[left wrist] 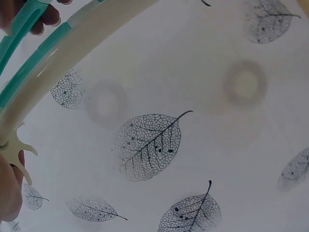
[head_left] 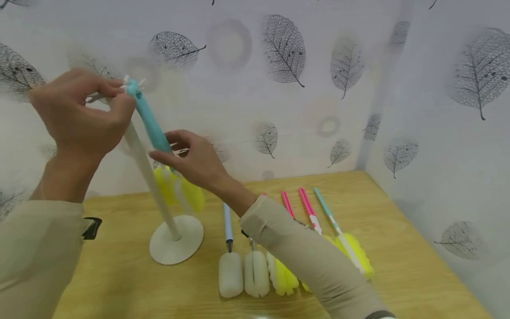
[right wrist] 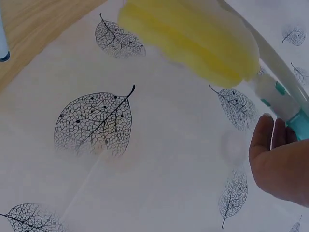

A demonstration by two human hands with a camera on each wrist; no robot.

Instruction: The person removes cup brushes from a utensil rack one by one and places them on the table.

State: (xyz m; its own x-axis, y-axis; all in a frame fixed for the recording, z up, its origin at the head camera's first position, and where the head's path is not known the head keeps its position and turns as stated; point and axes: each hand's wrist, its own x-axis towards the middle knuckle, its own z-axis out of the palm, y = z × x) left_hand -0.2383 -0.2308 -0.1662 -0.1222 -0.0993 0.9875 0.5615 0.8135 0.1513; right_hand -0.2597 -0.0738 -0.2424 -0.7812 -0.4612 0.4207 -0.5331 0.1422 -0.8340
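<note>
A white stand (head_left: 143,155) with a round base and small hook prongs at its top rises at the left of the table. My left hand (head_left: 89,113) grips the top of it, thumb and index fingertips beside the prongs and the holed end of a teal handle. My right hand (head_left: 201,161) holds a teal-handled sponge brush (head_left: 151,124) lower on its handle, thumb to one side and fingers to the other. Its yellow sponge head (right wrist: 193,38) points down in the head view. The left wrist view shows a second teal handle (left wrist: 41,55) lying along the pole.
Several bottle brushes lie in a row on the wooden table (head_left: 398,266): a blue-handled one (head_left: 228,223) with a white sponge, pink-handled ones (head_left: 306,201), and a teal-handled one (head_left: 323,203) with yellow sponge. My right forearm covers part of them. A leaf-patterned wall covering (head_left: 247,102) stands behind.
</note>
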